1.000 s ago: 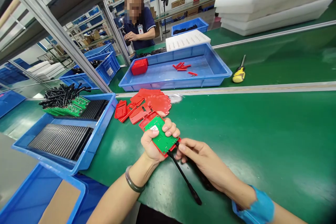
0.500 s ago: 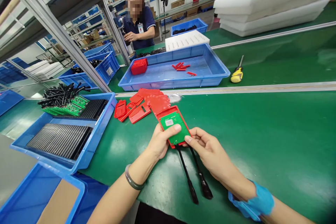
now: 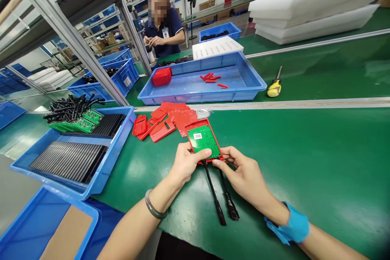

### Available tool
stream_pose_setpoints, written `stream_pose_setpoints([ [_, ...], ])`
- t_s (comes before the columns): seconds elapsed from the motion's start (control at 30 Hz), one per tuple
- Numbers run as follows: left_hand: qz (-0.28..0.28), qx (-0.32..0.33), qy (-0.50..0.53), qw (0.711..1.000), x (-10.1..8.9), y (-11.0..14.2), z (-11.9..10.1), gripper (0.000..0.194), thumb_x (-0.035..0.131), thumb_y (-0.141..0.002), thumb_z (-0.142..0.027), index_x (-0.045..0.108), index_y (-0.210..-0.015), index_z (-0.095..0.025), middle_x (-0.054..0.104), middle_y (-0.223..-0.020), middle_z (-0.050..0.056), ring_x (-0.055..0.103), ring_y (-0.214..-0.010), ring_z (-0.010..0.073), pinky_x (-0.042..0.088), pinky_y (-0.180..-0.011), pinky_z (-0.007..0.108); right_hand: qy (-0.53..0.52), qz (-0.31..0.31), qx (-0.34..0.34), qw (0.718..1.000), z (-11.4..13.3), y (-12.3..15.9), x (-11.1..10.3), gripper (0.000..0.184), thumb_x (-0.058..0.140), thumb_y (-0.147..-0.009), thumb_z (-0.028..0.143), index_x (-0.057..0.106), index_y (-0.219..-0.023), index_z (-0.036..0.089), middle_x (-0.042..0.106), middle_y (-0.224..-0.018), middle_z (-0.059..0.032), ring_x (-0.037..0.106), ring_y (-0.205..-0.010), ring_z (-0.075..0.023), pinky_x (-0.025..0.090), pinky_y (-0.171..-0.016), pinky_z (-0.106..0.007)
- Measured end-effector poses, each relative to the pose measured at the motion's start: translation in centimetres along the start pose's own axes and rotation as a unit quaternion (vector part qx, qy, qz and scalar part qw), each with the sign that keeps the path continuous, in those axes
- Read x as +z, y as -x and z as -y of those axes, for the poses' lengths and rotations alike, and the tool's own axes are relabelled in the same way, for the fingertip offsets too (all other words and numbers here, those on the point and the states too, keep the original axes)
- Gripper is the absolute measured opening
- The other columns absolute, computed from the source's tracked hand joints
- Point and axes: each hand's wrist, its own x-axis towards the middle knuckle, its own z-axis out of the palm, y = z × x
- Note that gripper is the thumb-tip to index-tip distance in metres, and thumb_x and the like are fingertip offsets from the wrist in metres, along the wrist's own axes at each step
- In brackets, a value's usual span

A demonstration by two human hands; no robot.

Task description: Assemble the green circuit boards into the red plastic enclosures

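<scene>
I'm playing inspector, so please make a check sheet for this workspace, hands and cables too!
Surface: shiny green worktop.
Job's things: green circuit board set in a red case.
Clutter: overlapping red plastic pieces beyond; yellow-handled screwdriver farther back.
Hands: left hand holds the case, thumb on board; right hand grips its near right corner.
Cables: two black cables run from the case's near edge.
Surroundings: blue trays, white foam slabs, one co-worker.

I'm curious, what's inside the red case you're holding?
A green board with a white label lies in the red case, hiding what's beneath. The left hand covers part of it.
</scene>
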Motion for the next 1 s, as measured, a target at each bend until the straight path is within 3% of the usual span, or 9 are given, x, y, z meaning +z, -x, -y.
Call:
stream_pose_setpoints([
  [0.17,0.037,0.052,-0.055,0.996,-0.5,-0.2,0.1,0.031,0.074,-0.067,-0.024,0.064,-0.090,-0.007,0.065,-0.090,0.009,0.059,-0.077,0.0144,0.048,-0.077,0.029,-0.140,0.099,0.044,0.984,0.7,-0.6,-0.5,0.032,0.054,-0.086,0.044,0.047,-0.096,0.014,0.058,-0.096,-0.0084,0.055,-0.084,-0.0137,0.046,-0.080,-0.027],
  [0.23,0.044,0.086,-0.090,0.991,-0.7,-0.3,0.4,0.033,0.072,-0.070,-0.024,0.061,-0.096,-0.008,0.064,-0.095,0.010,0.060,-0.081,0.0156,0.048,-0.079,0.030,-0.144,0.109,0.054,0.982,0.6,-0.9,-0.5,0.034,0.050,-0.087,0.046,0.045,-0.094,0.013,0.057,-0.094,-0.0095,0.054,-0.082,-0.0136,0.045,-0.078,-0.026],
  [0.57,-0.048,0.170,-0.302,0.937,0.3,0.3,1.6,0.029,0.062,-0.076,-0.020,0.057,-0.104,-0.014,0.062,-0.093,0.003,0.056,-0.080,0.0141,0.045,-0.076,0.027,0.059,-0.031,0.043,0.997,-0.3,-0.3,0.6,0.028,0.043,-0.083,0.043,0.044,-0.075,0.016,0.051,-0.067,-0.0049,0.047,-0.060,-0.0144,0.039,-0.057,-0.028],
  [0.67,-0.001,0.146,-0.246,0.958,-0.2,0.0,1.0,0.032,0.064,-0.075,-0.023,0.056,-0.103,-0.010,0.062,-0.097,0.007,0.057,-0.084,0.0158,0.046,-0.080,0.028,0.002,0.004,0.036,0.999,0.0,-0.4,0.4,0.030,0.045,-0.086,0.045,0.046,-0.082,0.015,0.053,-0.074,-0.0054,0.049,-0.066,-0.0142,0.042,-0.062,-0.027],
  [0.73,0.052,0.113,-0.184,0.975,-0.5,-0.2,0.5,0.037,0.067,-0.074,-0.025,0.056,-0.104,-0.006,0.062,-0.100,0.011,0.058,-0.087,0.0170,0.047,-0.081,0.030,-0.103,0.044,0.035,0.993,0.1,-0.7,0.2,0.032,0.050,-0.086,0.046,0.047,-0.093,0.015,0.056,-0.092,-0.0076,0.054,-0.082,-0.0149,0.046,-0.076,-0.027],
  [0.83,0.100,0.052,-0.160,0.981,-0.6,-0.2,0.3,0.046,0.070,-0.071,-0.024,0.057,-0.109,-0.003,0.062,-0.100,0.014,0.058,-0.083,0.0163,0.048,-0.076,0.028,-0.248,0.066,0.078,0.963,0.4,-1.0,-0.1,0.042,0.058,-0.083,0.046,0.044,-0.110,0.016,0.051,-0.121,-0.0096,0.051,-0.106,-0.0161,0.041,-0.096,-0.029],
  [1.0,0.098,-0.022,-0.057,0.993,0.5,0.5,1.1,0.050,0.075,-0.065,-0.021,0.058,-0.108,-0.001,0.062,-0.100,0.015,0.058,-0.081,0.0128,0.047,-0.081,0.027,-0.349,0.036,0.146,0.925,0.2,-1.1,-0.2,0.045,0.066,-0.079,0.043,0.052,-0.110,0.013,0.052,-0.124,-0.0118,0.051,-0.111,-0.0219,0.046,-0.089,-0.032],
])
